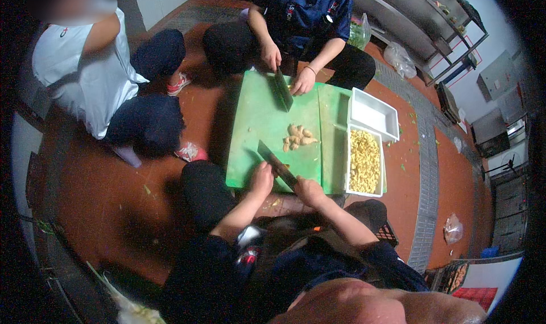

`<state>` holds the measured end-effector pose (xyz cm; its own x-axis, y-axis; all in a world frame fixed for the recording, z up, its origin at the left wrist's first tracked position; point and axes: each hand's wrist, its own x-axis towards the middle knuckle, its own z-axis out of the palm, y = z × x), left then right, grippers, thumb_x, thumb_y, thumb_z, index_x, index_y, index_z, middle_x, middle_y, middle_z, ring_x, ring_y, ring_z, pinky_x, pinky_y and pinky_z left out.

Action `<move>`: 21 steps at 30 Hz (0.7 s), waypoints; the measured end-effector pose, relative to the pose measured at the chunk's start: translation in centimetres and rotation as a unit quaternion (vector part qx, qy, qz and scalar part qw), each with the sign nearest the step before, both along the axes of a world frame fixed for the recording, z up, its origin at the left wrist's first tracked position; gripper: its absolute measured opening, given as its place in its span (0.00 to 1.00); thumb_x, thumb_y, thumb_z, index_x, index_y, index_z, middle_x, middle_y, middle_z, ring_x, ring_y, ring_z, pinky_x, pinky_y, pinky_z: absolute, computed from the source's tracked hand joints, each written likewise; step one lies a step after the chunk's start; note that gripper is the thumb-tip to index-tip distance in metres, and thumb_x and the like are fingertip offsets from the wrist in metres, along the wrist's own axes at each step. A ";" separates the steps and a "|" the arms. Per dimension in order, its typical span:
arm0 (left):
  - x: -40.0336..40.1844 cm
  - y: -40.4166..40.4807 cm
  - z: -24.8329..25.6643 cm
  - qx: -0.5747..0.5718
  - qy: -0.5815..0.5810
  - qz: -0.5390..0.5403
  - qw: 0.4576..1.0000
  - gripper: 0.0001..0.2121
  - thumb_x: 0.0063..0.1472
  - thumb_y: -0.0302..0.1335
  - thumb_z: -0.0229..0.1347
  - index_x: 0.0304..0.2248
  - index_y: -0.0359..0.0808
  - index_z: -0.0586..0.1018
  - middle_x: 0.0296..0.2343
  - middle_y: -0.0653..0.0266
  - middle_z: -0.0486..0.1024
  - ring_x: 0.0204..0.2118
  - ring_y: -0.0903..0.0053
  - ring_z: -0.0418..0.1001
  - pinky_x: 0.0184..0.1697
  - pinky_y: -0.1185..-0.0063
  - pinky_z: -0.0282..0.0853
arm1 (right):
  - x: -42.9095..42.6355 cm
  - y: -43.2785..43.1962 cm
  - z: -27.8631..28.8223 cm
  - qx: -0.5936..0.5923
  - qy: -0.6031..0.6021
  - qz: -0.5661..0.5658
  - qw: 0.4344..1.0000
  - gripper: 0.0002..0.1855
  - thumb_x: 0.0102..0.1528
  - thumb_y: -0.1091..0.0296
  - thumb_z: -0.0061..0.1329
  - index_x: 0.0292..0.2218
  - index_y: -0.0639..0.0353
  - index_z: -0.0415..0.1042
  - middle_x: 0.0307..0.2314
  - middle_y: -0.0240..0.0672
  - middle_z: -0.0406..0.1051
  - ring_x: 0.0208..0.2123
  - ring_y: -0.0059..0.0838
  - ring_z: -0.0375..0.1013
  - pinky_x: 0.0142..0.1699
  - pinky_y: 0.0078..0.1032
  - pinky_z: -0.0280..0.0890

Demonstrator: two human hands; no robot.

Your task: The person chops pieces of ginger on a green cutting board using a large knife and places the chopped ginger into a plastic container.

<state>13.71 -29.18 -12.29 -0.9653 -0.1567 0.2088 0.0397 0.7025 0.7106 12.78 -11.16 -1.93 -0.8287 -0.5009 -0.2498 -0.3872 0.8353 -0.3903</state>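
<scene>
My right hand grips the handle of a cleaver, whose dark blade slants up and left across the near part of a green cutting board. My left hand is low on the board at the left side of the blade, fingers curled; whether it holds something is hidden. A small orange-yellow piece shows at the blade's edge. Beyond the cleaver lies a pile of ginger root. To the right, a white plastic tub is filled with chopped yellow pieces that look like ginger.
Across the board, a co-worker's hands work with another cleaver. A second white tub stands behind the filled one. Another person sits at the left. Metal shelving and plastic bags are at the right.
</scene>
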 end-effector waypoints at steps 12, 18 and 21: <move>0.1 -0.3 -1.7 -0.002 0.044 0.035 0.998 0.03 0.45 0.17 0.48 0.24 0.28 0.71 0.34 0.45 0.68 0.36 0.52 0.66 0.40 0.65 0.64 | 0.3 -1.0 0.9 -0.009 0.002 0.014 1.000 0.11 0.52 0.67 0.39 0.36 0.63 0.62 0.19 0.52 0.69 0.25 0.52 0.70 0.29 0.44 0.63; -0.4 0.8 -0.1 0.006 0.083 0.024 0.996 0.03 0.43 0.16 0.48 0.21 0.30 0.69 0.27 0.50 0.66 0.32 0.54 0.66 0.35 0.65 0.63 | 0.6 -0.2 -3.2 -0.031 0.051 -0.010 0.998 0.12 0.51 0.66 0.40 0.36 0.64 0.62 0.18 0.52 0.68 0.24 0.53 0.69 0.28 0.44 0.63; -0.3 -0.1 -0.9 0.000 0.098 0.036 0.995 0.03 0.43 0.16 0.48 0.21 0.30 0.68 0.26 0.51 0.65 0.31 0.54 0.65 0.33 0.65 0.63 | 0.8 -1.1 -1.5 -0.029 0.043 0.001 0.999 0.10 0.51 0.69 0.38 0.36 0.62 0.62 0.19 0.52 0.69 0.24 0.53 0.70 0.29 0.45 0.64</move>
<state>13.38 -29.33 -13.22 -0.8923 -0.2231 0.3925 0.1279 0.7089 0.6936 13.58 -12.29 -3.43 -0.8451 -0.5136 -0.1482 -0.4223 0.8114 -0.4042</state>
